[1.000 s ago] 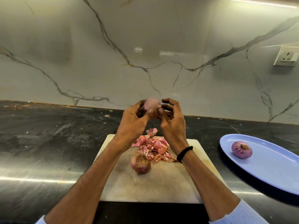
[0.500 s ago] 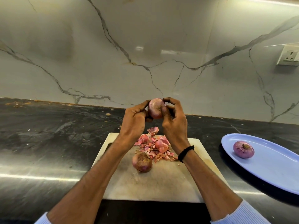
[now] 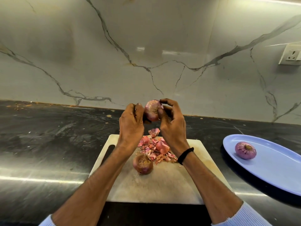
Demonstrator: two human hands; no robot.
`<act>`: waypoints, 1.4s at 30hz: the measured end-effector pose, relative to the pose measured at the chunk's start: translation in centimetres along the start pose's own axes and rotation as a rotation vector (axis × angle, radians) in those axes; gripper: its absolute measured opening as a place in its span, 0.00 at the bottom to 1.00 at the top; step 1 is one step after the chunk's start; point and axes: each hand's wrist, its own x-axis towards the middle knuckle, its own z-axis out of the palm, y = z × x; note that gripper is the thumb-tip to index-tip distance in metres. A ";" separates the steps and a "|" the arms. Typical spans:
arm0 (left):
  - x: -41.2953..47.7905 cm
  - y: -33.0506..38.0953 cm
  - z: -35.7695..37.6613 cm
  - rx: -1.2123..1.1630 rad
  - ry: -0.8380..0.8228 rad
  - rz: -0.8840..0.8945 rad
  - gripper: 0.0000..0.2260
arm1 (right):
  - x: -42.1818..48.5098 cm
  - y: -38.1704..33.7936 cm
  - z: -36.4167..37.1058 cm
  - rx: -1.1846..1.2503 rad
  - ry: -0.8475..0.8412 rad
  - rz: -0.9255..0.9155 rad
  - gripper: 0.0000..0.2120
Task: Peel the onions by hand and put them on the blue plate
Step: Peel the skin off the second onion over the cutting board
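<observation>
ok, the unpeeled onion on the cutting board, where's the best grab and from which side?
Take the unpeeled onion across its round middle, coming from above. It sits on the cutting board, rounded and likely to roll, so thumb and fingers on opposite sides seem safest. The peel pile crowds its far right; its near side is open.

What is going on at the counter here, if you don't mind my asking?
A person is peeling onions by hand. The left hand grips an onion above the cutting board while the right hand pinches it at the top, thumb on its skin. A pile of peels lies on the board, with an unpeeled onion beside it. One peeled onion already sits on the blue plate to the right.
</observation>
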 end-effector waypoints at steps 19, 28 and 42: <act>-0.2 0.4 0.1 -0.152 -0.150 -0.086 0.14 | 0.3 0.3 -0.4 0.046 0.019 0.045 0.13; -0.1 0.3 0.2 -0.173 -0.250 -0.046 0.17 | 0.3 0.4 -0.4 -0.031 0.049 -0.042 0.10; 0.2 0.0 -0.2 -0.462 -0.434 -0.191 0.20 | 0.5 0.6 -0.8 -0.002 0.134 -0.003 0.04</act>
